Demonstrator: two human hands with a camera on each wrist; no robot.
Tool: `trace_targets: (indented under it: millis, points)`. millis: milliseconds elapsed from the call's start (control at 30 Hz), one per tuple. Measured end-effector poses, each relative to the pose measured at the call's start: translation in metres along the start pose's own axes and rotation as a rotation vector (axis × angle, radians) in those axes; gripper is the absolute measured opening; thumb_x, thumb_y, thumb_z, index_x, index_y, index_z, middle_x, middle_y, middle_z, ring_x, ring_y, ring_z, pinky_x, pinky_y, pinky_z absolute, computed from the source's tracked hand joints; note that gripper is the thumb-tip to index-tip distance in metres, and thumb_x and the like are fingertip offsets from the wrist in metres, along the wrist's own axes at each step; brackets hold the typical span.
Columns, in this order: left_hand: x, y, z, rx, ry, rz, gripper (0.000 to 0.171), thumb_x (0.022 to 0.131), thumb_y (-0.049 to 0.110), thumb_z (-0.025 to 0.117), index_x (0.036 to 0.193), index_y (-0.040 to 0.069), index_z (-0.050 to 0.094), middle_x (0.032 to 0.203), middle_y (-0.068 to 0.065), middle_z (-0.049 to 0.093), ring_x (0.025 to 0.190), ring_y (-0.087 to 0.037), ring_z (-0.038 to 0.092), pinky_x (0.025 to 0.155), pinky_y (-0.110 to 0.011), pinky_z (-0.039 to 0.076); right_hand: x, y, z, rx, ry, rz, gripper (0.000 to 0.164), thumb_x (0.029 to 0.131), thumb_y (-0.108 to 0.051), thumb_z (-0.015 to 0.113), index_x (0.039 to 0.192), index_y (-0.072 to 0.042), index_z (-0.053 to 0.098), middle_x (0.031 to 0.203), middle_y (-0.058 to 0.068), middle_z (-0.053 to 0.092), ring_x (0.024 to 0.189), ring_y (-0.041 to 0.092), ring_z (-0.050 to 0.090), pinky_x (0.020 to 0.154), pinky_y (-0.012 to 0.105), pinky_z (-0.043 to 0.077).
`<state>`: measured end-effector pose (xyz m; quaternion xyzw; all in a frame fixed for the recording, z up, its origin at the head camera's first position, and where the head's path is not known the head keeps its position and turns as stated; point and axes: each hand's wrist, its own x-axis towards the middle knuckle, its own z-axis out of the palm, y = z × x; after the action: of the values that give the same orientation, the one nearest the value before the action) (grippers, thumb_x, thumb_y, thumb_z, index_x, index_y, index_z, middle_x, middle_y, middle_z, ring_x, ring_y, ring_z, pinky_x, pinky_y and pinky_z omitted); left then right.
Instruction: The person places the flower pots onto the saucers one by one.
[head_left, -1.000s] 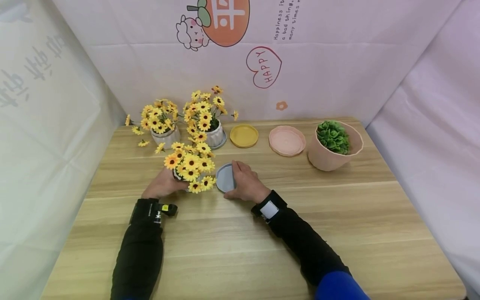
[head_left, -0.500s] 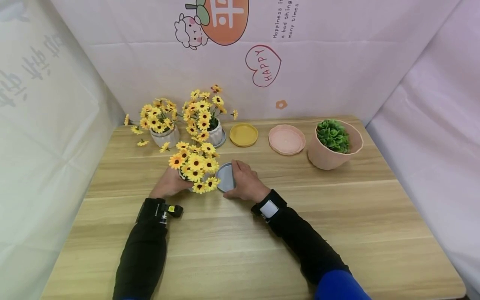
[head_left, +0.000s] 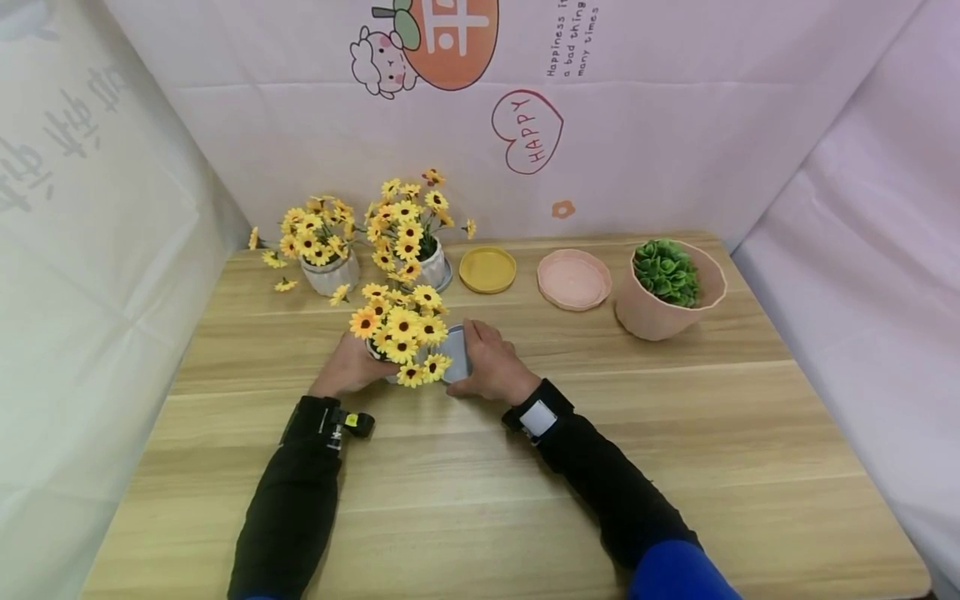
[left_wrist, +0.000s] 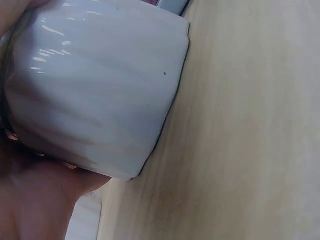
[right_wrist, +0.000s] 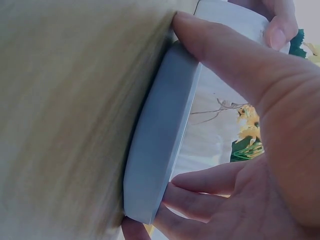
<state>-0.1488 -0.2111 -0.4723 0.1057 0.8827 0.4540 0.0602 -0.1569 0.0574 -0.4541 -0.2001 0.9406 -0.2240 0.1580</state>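
Note:
Yellow daisy-like flowers [head_left: 402, 325] in a white ribbed flowerpot [left_wrist: 100, 85] stand left of the middle of the table. My left hand [head_left: 348, 365] grips the pot from its left side, thumb and fingers around the wall. Just right of it, a grey-blue round saucer [head_left: 455, 358] lies on the table. My right hand [head_left: 493, 364] holds the saucer's right side, thumb at the near edge and fingers at the far edge. In the right wrist view the saucer [right_wrist: 157, 135] shows side-on. The flowers hide most of the pot and part of the saucer in the head view.
Two more potted yellow flowers [head_left: 330, 277], [head_left: 431, 268] stand at the back left, the right one on a grey-blue saucer. A yellow saucer [head_left: 487, 271], a pink saucer [head_left: 573, 280] and a pink pot [head_left: 654, 317] with a green plant [head_left: 666, 273] line the back.
My left hand has moved the flowerpot to the right, closer to the grey-blue saucer, so the flowers cover more of it. My right hand and the saucer stay where they were.

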Motion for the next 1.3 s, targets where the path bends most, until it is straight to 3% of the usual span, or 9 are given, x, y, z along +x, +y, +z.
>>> trace_targets:
  millis: [133, 433, 833, 967, 1167, 1300]
  points:
    - [0.000, 0.001, 0.000, 0.014, 0.005, 0.000, 0.075, 0.079, 0.006, 0.087, 0.146, 0.005, 0.054, 0.144, -0.019, 0.060, 0.129, -0.037, 0.058, 0.114, -0.056, 0.047, 0.000, 0.001, 0.000, -0.021, 0.006, -0.013, 0.125, 0.081, -0.044, 0.092, 0.167, 0.002, 0.015, 0.172, 0.023, 0.026, 0.158, 0.040, 0.031, 0.124, 0.059, 0.037]
    - [-0.001, 0.005, 0.000, -0.053, 0.032, 0.002, 0.073, 0.080, 0.004, 0.085, 0.146, 0.006, 0.055, 0.143, -0.017, 0.061, 0.132, -0.036, 0.057, 0.117, -0.056, 0.045, 0.000, 0.002, 0.000, -0.053, 0.008, -0.020, 0.125, 0.080, -0.047, 0.092, 0.167, 0.001, 0.017, 0.171, 0.024, 0.028, 0.157, 0.040, 0.033, 0.122, 0.059, 0.040]
    - [-0.003, 0.030, -0.004, 0.045, 0.028, -0.037, 0.074, 0.076, 0.006, 0.088, 0.143, 0.009, 0.057, 0.141, -0.014, 0.063, 0.131, -0.035, 0.059, 0.116, -0.056, 0.048, 0.000, 0.004, -0.002, -0.063, 0.002, -0.033, 0.127, 0.079, -0.049, 0.092, 0.167, 0.000, 0.016, 0.172, 0.023, 0.027, 0.159, 0.040, 0.029, 0.124, 0.060, 0.037]
    - [0.000, 0.036, 0.001, 0.048, 0.025, 0.001, 0.079, 0.074, 0.006, 0.091, 0.145, 0.008, 0.056, 0.143, -0.014, 0.063, 0.133, -0.036, 0.059, 0.116, -0.056, 0.048, 0.000, 0.006, -0.004, -0.031, -0.008, -0.049, 0.129, 0.078, -0.050, 0.093, 0.168, -0.001, 0.014, 0.172, 0.022, 0.027, 0.159, 0.040, 0.029, 0.125, 0.063, 0.035]
    - [0.005, 0.047, 0.011, 0.038, 0.031, 0.058, 0.084, 0.071, 0.009, 0.096, 0.145, 0.007, 0.056, 0.143, -0.015, 0.064, 0.134, -0.036, 0.059, 0.117, -0.054, 0.047, 0.004, 0.015, -0.012, 0.133, -0.031, -0.161, 0.128, 0.073, -0.040, 0.099, 0.169, -0.011, 0.020, 0.169, 0.019, 0.033, 0.157, 0.038, 0.032, 0.128, 0.057, 0.034]
    - [0.012, 0.054, 0.018, 0.098, 0.029, 0.102, 0.081, 0.071, 0.015, 0.097, 0.143, 0.011, 0.060, 0.141, -0.010, 0.066, 0.132, -0.031, 0.062, 0.115, -0.051, 0.051, 0.008, 0.024, -0.022, 0.198, -0.042, -0.279, 0.119, 0.068, -0.038, 0.102, 0.165, -0.024, 0.034, 0.169, 0.007, 0.038, 0.156, 0.029, 0.034, 0.133, 0.049, 0.027]
